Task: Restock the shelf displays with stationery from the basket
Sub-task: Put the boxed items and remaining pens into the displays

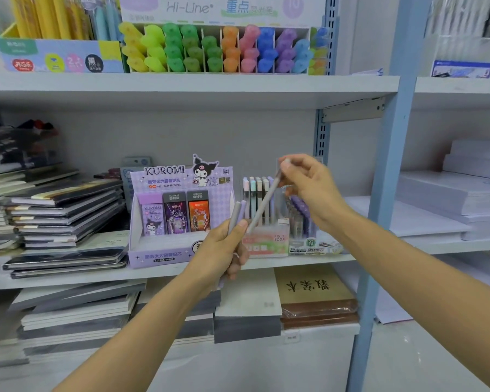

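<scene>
Pens (236, 215), one grey and one lilac, sit in the left hand (224, 250) at centre frame, fingers curled round their barrels. Right hand (309, 188), just right of centre, pinches the top end of a third, grey pen (263, 206) between thumb and fingertips; it slants down-left, lower end at the left thumb. Behind both hands, on the middle shelf (294, 263), stands the Fruit Soda display (266, 241) with pastel pens upright, Kuromi box (164, 250) just left of it.
</scene>
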Available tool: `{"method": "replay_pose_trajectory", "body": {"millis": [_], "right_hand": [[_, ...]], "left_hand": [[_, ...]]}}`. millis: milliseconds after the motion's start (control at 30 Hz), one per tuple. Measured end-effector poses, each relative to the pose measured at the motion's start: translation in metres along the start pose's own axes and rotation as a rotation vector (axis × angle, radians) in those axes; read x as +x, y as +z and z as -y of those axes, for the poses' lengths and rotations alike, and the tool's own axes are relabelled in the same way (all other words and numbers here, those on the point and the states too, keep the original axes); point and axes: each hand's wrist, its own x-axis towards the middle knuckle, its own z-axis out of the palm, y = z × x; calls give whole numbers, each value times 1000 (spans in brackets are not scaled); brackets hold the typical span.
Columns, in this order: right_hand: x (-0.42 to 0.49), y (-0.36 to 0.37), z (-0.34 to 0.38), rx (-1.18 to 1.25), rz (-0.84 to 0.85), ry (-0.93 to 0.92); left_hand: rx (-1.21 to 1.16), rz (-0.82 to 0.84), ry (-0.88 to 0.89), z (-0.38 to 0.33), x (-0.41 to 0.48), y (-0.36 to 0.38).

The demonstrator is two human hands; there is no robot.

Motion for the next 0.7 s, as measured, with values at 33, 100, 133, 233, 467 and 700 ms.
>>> {"method": "replay_pose_trajectory", "body": {"millis": [33, 100, 133, 233, 467, 700], "right_hand": [[3, -3, 3, 3, -73, -38], [9, -9, 6, -18, -162, -103], [12, -12, 6, -48, -185, -132], [18, -18, -1, -171, -225, -211], [28, -17, -33, -480, -213, -309], [31, -14, -59, -625, -132, -278]], "left_hand": [[15, -19, -12, 2, 0, -1], [27, -66, -52, 5, 1, -3], [23, -91, -83, 6, 2, -4], [3, -138, -138, 4, 6, -5], [-22, -92, 13, 1, 3, -2], [36, -91, 70, 8, -1, -6]]}}
